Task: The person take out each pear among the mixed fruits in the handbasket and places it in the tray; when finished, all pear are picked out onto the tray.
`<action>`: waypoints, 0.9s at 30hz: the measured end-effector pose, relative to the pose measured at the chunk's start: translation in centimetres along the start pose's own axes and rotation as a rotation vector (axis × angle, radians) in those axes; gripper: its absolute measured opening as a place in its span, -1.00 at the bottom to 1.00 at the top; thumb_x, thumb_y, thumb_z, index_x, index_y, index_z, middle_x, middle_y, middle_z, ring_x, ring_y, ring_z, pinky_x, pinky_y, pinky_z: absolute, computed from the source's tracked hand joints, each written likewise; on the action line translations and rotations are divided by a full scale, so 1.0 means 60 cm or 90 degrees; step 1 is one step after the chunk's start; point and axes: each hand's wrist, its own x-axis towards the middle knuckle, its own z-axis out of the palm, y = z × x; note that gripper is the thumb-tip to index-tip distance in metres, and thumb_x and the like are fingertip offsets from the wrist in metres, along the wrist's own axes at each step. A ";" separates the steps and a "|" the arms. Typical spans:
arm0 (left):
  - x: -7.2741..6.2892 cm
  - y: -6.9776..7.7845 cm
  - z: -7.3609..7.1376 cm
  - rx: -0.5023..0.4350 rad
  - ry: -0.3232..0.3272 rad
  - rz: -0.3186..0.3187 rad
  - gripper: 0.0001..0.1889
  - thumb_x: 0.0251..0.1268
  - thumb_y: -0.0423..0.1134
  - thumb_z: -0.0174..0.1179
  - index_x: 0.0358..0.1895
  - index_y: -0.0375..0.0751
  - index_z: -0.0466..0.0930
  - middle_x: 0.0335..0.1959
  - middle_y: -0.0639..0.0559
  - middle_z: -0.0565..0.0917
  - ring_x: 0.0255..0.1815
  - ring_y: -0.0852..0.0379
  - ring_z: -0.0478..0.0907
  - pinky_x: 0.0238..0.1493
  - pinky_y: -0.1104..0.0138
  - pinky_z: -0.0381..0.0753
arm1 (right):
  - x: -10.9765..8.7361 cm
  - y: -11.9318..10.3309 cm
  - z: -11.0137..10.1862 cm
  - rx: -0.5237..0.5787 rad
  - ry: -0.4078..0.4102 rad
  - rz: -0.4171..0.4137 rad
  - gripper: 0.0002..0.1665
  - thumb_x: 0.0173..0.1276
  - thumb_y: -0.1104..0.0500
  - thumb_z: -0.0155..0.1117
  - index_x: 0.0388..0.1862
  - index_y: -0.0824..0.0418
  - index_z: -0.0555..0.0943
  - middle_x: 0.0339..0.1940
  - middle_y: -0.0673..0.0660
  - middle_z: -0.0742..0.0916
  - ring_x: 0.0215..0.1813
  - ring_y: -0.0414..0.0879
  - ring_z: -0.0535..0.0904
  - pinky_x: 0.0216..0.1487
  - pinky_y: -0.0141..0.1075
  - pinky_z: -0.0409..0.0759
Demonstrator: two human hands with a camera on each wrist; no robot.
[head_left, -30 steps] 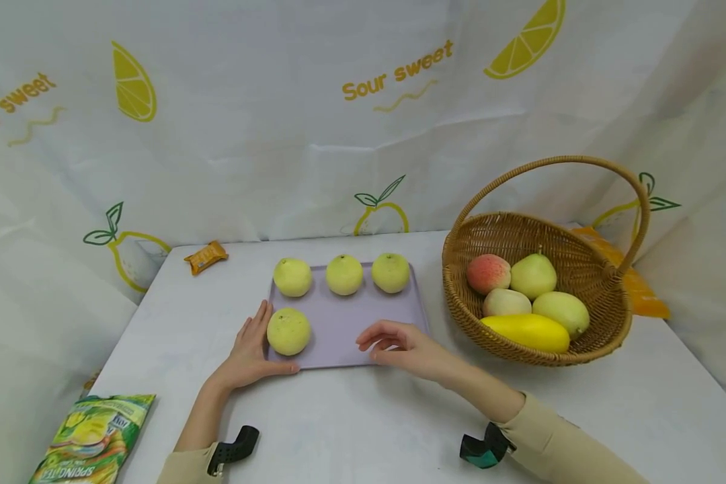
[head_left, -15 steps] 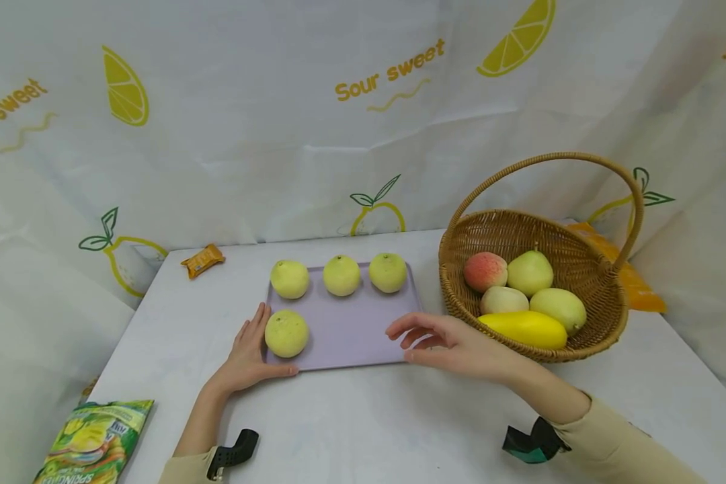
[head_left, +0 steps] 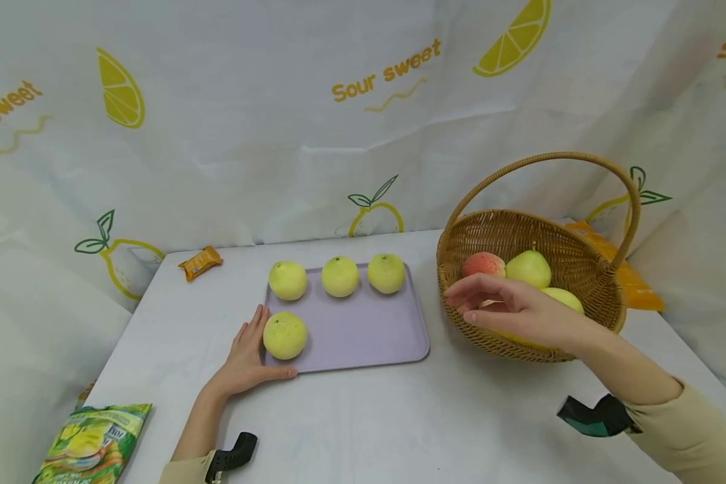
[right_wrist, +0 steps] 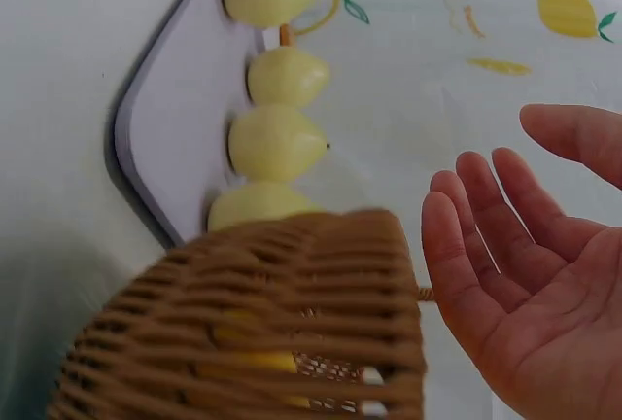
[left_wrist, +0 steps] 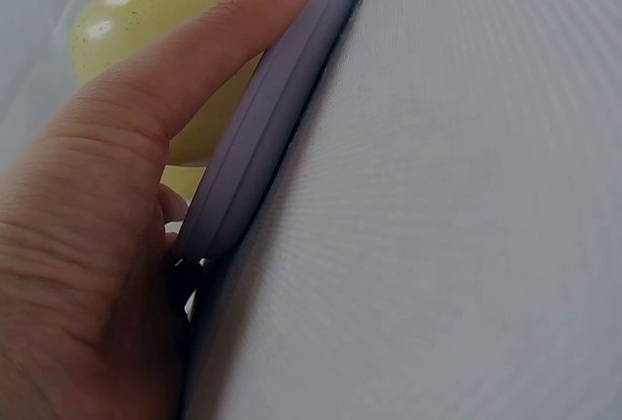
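Although four yellow fruits [head_left: 340, 276] already sit on the tray [head_left: 363, 329], the head view shows a peach [head_left: 482, 262], a pear [head_left: 529, 269] and others remaining in the basket [head_left: 581, 269], which the right hand [head_left: 523, 312] overlaps. From the left wrist, the left hand [left_wrist: 87, 206] rests its straight thumb on the tray's edge, clasping nothing. From the right wrist, the right hand's grip is loosely spread, empty.

The tray [head_left: 363, 333] is pale purple, and the four round fruits [head_left: 285, 335] on it are light yellow-green, the front one dotted with dark specks. The basket [head_left: 571, 252] is brown with a woven pattern; in it the peach [head_left: 484, 263] is pinkish red and the pear [head_left: 529, 269] light green. The white cloth [head_left: 248, 168] behind carries yellow lemon slices [head_left: 121, 94], orange lettering [head_left: 386, 70] and green leaves [head_left: 359, 200]. The packet [head_left: 93, 444] at front left is green and yellow, the small wrapper [head_left: 200, 263] orange, the sleeves [head_left: 690, 430] beige.
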 end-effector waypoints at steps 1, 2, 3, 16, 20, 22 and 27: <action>0.000 0.001 0.000 0.000 0.000 0.001 0.38 -0.18 0.20 0.51 0.55 -0.36 -0.27 0.57 -0.28 -0.27 0.54 -0.31 -0.36 0.45 -0.16 -0.37 | -0.002 0.000 -0.009 -0.010 0.000 0.001 -0.66 0.45 0.28 0.18 0.17 0.26 0.51 0.02 0.22 0.62 0.03 -0.08 0.54 -0.01 -0.38 0.59; -0.001 0.002 -0.001 0.000 -0.001 0.002 0.38 -0.18 0.20 0.51 0.55 -0.36 -0.27 0.57 -0.28 -0.27 0.54 -0.31 -0.36 0.45 -0.16 -0.37 | -0.004 -0.001 -0.018 -0.021 0.002 0.003 -0.67 0.45 0.29 0.17 0.17 0.27 0.51 0.03 0.22 0.62 0.03 -0.10 0.54 0.00 -0.39 0.59; -0.001 0.002 -0.001 0.001 0.000 0.002 0.38 -0.19 0.20 0.51 0.55 -0.36 -0.27 0.58 -0.28 -0.27 0.54 -0.30 -0.36 0.45 -0.16 -0.36 | -0.005 0.000 -0.027 -0.027 0.004 0.008 -0.67 0.45 0.29 0.17 0.17 0.27 0.51 0.03 0.23 0.62 0.03 -0.11 0.55 0.00 -0.39 0.59; -0.004 -0.001 0.003 -0.001 0.004 0.009 0.38 -0.18 0.19 0.51 0.55 -0.37 -0.27 0.57 -0.31 -0.26 0.54 -0.34 -0.35 0.43 -0.19 -0.35 | -0.007 0.016 -0.116 -0.189 0.057 0.095 -0.60 0.49 0.17 0.15 0.27 0.15 0.47 0.11 0.07 0.61 0.04 -0.20 0.52 -0.05 -0.38 0.56; -0.004 -0.001 0.003 -0.002 0.004 0.006 0.38 -0.18 0.18 0.51 0.55 -0.37 -0.27 0.57 -0.31 -0.26 0.53 -0.34 -0.36 0.43 -0.19 -0.36 | -0.002 0.021 -0.140 -0.216 0.079 0.145 -0.52 0.49 0.10 0.15 0.33 0.19 0.41 0.19 0.11 0.58 0.08 -0.28 0.46 -0.02 -0.49 0.48; -0.004 -0.001 0.003 -0.004 0.004 0.003 0.38 -0.19 0.19 0.52 0.55 -0.37 -0.27 0.57 -0.30 -0.26 0.54 -0.33 -0.36 0.43 -0.19 -0.36 | 0.002 0.023 -0.151 -0.215 0.092 0.171 -0.46 0.49 0.06 0.15 0.37 0.21 0.36 0.24 0.16 0.55 0.10 -0.29 0.43 -0.01 -0.53 0.44; -0.002 -0.001 0.004 -0.002 0.004 0.003 0.39 -0.19 0.19 0.52 0.55 -0.36 -0.28 0.58 -0.28 -0.27 0.54 -0.31 -0.36 0.44 -0.17 -0.36 | 0.010 0.040 -0.173 -0.198 0.121 0.220 -0.35 0.50 0.01 0.14 0.44 0.23 0.24 0.33 0.24 0.48 0.18 -0.16 0.39 -0.04 -0.58 0.40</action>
